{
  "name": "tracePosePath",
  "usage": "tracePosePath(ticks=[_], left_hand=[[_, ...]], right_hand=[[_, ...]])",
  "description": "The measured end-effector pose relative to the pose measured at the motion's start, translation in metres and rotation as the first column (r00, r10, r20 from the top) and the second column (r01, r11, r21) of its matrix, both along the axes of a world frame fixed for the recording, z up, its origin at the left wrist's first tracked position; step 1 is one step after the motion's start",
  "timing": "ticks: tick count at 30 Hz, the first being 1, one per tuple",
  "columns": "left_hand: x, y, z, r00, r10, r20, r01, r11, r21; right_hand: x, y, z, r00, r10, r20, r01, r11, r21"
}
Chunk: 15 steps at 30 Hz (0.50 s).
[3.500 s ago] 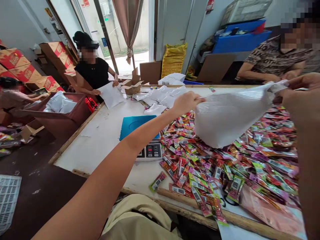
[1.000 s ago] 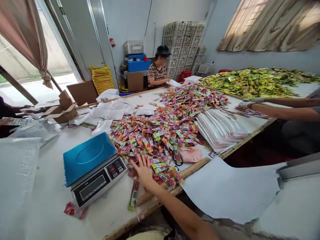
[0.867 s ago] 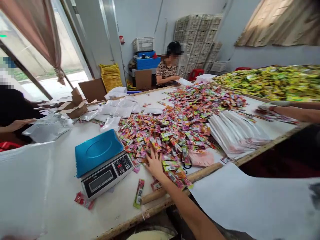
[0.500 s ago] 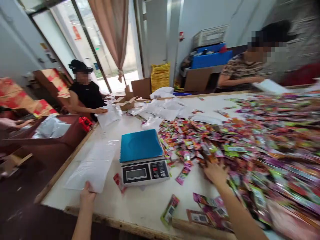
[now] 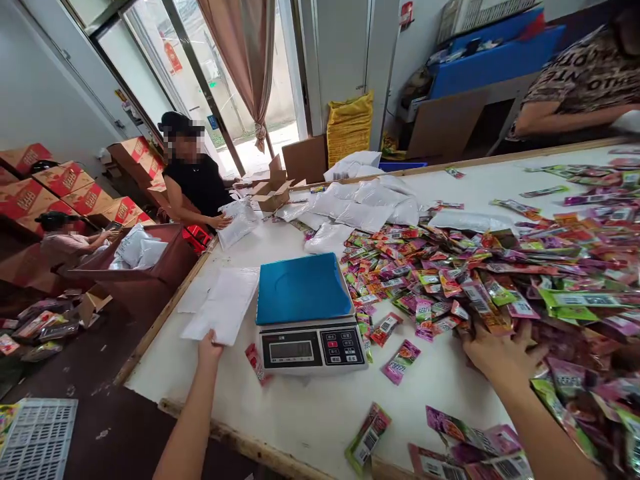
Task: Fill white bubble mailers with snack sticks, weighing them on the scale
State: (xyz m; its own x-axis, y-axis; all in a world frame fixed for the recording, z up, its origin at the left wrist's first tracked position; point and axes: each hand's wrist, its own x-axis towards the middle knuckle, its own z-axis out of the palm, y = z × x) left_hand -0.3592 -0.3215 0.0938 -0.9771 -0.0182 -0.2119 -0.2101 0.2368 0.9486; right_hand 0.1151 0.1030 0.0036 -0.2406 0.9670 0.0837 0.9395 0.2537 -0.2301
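Observation:
My left hand pinches the near edge of a flat white plastic bag, which lies on the table left of the scale. More white sheet or bag shows under its left side. The digital scale has a bare blue platform, and its display is too faint to read. My right hand reaches with fingers spread into a heap of small colourful snack packets. Its fingertips are partly hidden among them. A few loose packets lie between the scale and my right hand.
Filled white bags and an open cardboard box sit at the far side. A co-worker handles a white bag at the left; another person is at the far right. A brown bin stands beyond the left table edge.
The camera view has shifted. My left hand has moved nearer the scale with the bag edge. My right hand has gone farther right into the packets, its fingers spreading.

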Motion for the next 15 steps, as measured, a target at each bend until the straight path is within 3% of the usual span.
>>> tracePosePath(ticks=[5, 8, 11, 15], left_hand=[[-0.061, 0.047, 0.027, 0.996, -0.052, 0.069, 0.062, 0.987, -0.146], [-0.074, 0.066, 0.031, 0.995, -0.033, 0.095, 0.062, 0.945, -0.322], [-0.047, 0.059, 0.012, 1.000, -0.027, -0.009, 0.019, 0.865, -0.501], [0.016, 0.021, -0.038, 0.976, -0.162, -0.147, 0.032, 0.769, -0.639]], right_hand=[[0.001, 0.002, -0.002, 1.000, 0.001, 0.020, -0.001, 1.000, 0.016], [0.000, 0.004, -0.006, 1.000, -0.005, 0.028, 0.004, 1.000, 0.008], [-0.001, 0.004, -0.009, 1.000, -0.026, 0.015, 0.025, 0.999, 0.027], [0.000, 0.006, -0.008, 0.999, -0.044, -0.031, 0.042, 0.998, -0.056]])
